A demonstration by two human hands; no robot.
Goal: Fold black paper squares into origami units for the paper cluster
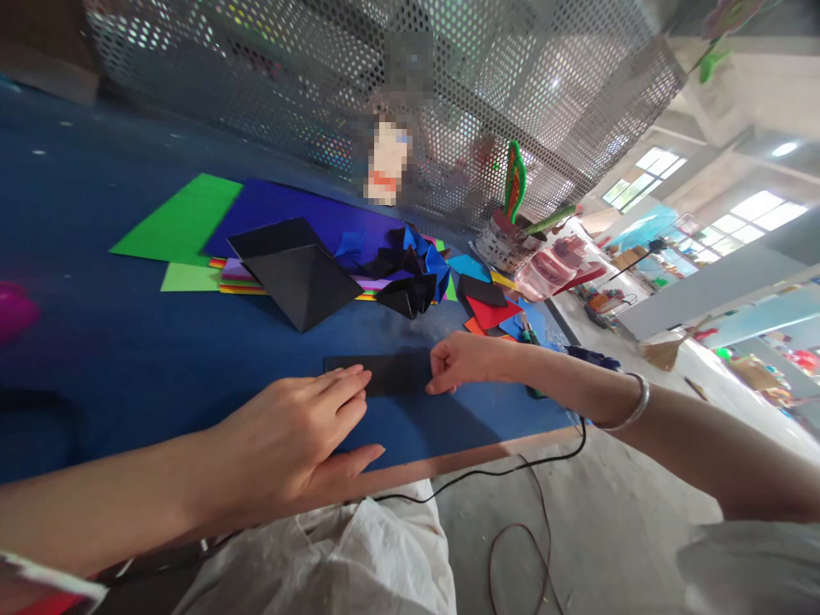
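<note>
A folded black paper strip (398, 374) lies flat on the blue table between my hands. My left hand (313, 427) rests its fingers on the strip's left end, with the thumb stretched apart near the table's edge. At the strip's right end is my right hand (458, 363), its fingers curled together and touching the paper. Behind the strip sits a black folded diamond shape (307, 282). To its right, black and blue folded pieces (410, 295) lie in a cluster over coloured sheets.
Green paper (183, 222) and dark blue paper (269, 205) lie at the back left. A cup (506, 239) with green-handled scissors stands at the back right, near red paper (492, 312). Perforated metal panel (288, 94) rises behind. A black cable (487, 471) hangs past the front edge.
</note>
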